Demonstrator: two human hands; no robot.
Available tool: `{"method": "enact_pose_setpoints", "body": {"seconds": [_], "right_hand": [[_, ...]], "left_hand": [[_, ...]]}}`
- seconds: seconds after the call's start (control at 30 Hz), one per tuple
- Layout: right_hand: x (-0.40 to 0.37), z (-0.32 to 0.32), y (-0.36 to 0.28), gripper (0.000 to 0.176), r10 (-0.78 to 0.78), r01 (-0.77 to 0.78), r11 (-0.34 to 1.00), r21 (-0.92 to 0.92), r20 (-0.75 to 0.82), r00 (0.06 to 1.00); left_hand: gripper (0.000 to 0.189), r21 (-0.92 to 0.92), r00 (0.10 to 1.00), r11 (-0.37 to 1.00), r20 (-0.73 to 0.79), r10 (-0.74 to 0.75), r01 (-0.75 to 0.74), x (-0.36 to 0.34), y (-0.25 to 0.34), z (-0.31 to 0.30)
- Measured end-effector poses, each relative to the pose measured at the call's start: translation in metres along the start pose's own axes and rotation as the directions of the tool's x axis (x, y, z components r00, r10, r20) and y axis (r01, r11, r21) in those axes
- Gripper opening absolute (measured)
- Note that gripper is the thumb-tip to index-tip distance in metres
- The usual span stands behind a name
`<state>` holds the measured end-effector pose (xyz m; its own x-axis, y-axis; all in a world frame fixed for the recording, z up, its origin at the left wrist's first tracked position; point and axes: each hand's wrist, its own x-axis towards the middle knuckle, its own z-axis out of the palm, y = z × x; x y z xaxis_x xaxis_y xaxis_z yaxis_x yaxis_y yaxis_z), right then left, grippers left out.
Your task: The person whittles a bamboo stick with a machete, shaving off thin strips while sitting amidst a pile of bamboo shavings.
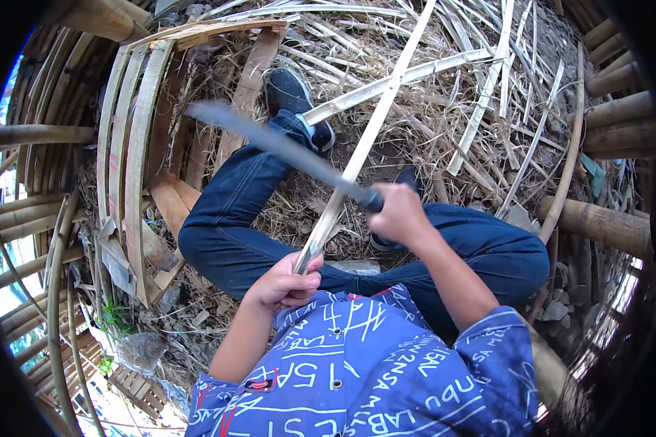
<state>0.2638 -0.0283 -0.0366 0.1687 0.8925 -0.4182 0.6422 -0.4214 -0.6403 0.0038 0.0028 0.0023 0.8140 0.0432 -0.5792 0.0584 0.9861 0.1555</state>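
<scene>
My left hand (290,282) is closed around the near end of a long pale bamboo strip (375,120), just in front of my shirt. The strip slants up and away to the top of the view. My right hand (399,213) grips the dark handle of a machete (284,154), whose long grey blade points up and left, slightly blurred. The blade crosses over the strip close to the handle. Beneath, a wider split bamboo piece (401,81) lies with its lower end by my shoe (290,93).
Split bamboo strips (481,109) and dry shavings (444,135) litter the ground ahead. A slatted wooden crate (135,146) stands at left. Bamboo poles (601,226) form walls on both sides. My bent legs (233,211) frame the space.
</scene>
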Motion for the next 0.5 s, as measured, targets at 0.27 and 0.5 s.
{"method": "enact_pose_setpoints", "body": {"seconds": [0.27, 0.5], "right_hand": [[0.009, -0.003, 0.030, 0.019, 0.037, -0.049, 0.971, -0.232, -0.058, 0.998], [0.064, -0.054, 0.076, 0.025, 0.213, -0.274, 0.939, -0.208, -0.272, 0.938]], "left_hand": [[0.040, 0.293, 0.962, 0.954, -0.271, 0.023, 0.059, -0.005, -0.014, 0.007], [0.039, 0.367, 0.968, 0.925, -0.253, -0.006, 0.101, -0.015, -0.017, 0.017]]}}
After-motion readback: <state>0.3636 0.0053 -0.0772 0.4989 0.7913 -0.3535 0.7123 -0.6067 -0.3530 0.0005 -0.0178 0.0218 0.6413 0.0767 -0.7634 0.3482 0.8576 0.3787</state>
